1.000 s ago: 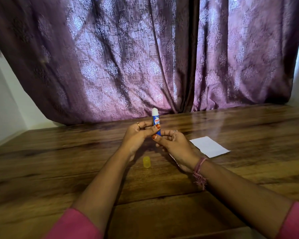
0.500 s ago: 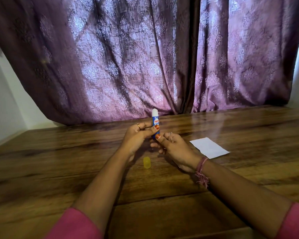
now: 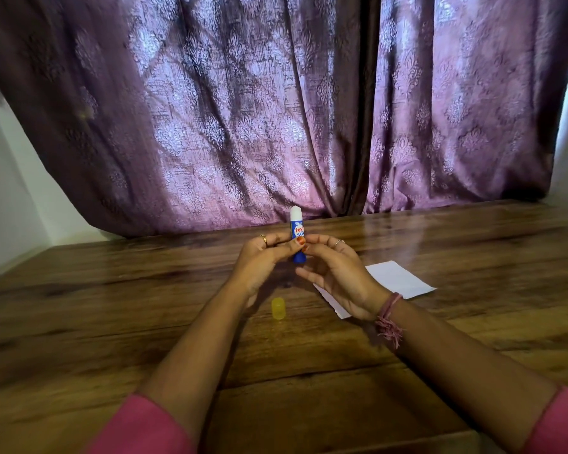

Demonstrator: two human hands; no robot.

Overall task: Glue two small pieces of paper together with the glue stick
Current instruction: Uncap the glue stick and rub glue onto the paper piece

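A blue and white glue stick (image 3: 296, 228) stands upright above the wooden table (image 3: 112, 322), uncapped, with white glue showing at its top. My left hand (image 3: 259, 260) pinches its body from the left. My right hand (image 3: 336, 273) touches its blue base with thumb and fingertip, the other fingers spread. Its yellow cap (image 3: 278, 308) lies on the table below my left hand. One white paper piece (image 3: 399, 278) lies to the right. A second white piece (image 3: 333, 301) lies under my right hand, mostly hidden.
A purple patterned curtain (image 3: 276, 109) hangs along the table's far edge. White wall shows at the far left and far right. Pink sleeves cover both forearms near the bottom of the view.
My right hand has opened and lifted slightly, uncovering the stick's blue base and an edge of the paper beneath it. The glue stick stays upright in my left hand.
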